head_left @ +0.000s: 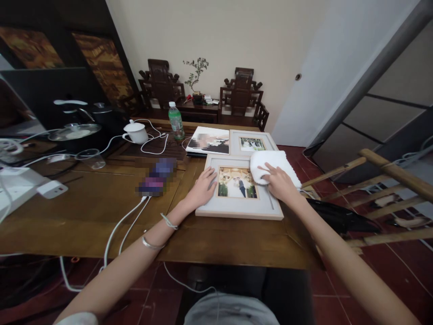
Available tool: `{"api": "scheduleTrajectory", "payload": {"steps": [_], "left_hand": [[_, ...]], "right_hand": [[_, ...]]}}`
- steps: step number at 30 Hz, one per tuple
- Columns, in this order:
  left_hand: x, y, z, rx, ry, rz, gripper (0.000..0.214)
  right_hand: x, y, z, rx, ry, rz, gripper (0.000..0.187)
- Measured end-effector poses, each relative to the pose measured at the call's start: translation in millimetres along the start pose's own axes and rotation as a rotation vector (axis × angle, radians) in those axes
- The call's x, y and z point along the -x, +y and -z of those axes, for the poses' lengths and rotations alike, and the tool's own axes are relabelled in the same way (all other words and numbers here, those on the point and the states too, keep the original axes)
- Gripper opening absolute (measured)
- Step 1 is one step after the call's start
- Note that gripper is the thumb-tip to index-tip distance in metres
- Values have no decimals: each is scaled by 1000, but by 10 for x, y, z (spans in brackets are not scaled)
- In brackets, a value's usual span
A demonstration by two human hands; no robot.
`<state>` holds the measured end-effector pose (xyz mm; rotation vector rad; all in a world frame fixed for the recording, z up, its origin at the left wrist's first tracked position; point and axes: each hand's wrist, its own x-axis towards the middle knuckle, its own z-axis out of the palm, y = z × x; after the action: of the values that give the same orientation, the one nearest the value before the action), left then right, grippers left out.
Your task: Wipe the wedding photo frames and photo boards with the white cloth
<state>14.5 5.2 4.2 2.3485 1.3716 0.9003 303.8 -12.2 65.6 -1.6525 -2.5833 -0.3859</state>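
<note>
A picture frame with a light wooden edge and a grey-white mat lies flat near the table's front edge. Its photo shows a couple in wedding clothes. My left hand rests on the frame's left side, fingers stretched out and slightly apart. My right hand has hold of a folded white cloth and presses it on the upper right corner, hiding that corner. Behind it lie a second framed photo and a photo album with a white cover, its picture partly blurred.
Left of the frame lies a phone, blurred, with white cables. Further back stand a green-labelled bottle, a lidded white cup and a clear plastic cup. A pot and a power strip occupy the left. A wooden chair stands right.
</note>
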Motion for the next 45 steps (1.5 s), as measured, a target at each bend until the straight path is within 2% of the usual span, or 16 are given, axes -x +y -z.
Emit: {"api": "scheduleTrajectory", "payload": {"steps": [3, 5, 8, 14, 16, 19, 23, 28, 31, 34, 38, 43, 45], "left_hand": [[-3, 0, -2, 13, 10, 13, 39], [-7, -4, -5, 8, 20, 12, 39], [-10, -12, -14, -6, 31, 1, 39], [-5, -16, -28, -22, 56, -17, 38], [-5, -14, -27, -28, 56, -18, 38], [-8, -13, -24, -37, 48, -19, 38], [-14, -21, -24, -41, 37, -19, 37], [-18, -32, -26, -54, 30, -33, 36], [-20, -21, -26, -52, 22, -29, 36], [-21, -6, -34, -44, 24, -20, 35], [-21, -9, -52, -29, 40, -20, 34], [-30, -40, -37, -36, 36, -85, 34], [-32, -47, -21, -42, 35, -99, 34]], "right_hand": [[-104, 13, -39, 6, 13, -31, 51], [-58, -28, -30, 7, 6, -28, 50], [172, -137, 37, -9, -19, 7, 47], [813, -368, 249, -130, -50, 87, 45], [930, -418, 306, -157, -63, 96, 47], [940, -436, 339, -161, -94, 90, 49], [695, -321, 237, -125, -101, 54, 50], [152, -89, 27, -48, -28, -23, 53], [-188, -78, -20, 6, 2, -63, 53], [-461, -214, -44, 53, -14, -52, 48], [-719, -537, -87, 83, -6, 29, 40], [-1023, -941, -91, 53, 32, 172, 36], [-1119, -1032, -85, 43, 37, 176, 35]]}}
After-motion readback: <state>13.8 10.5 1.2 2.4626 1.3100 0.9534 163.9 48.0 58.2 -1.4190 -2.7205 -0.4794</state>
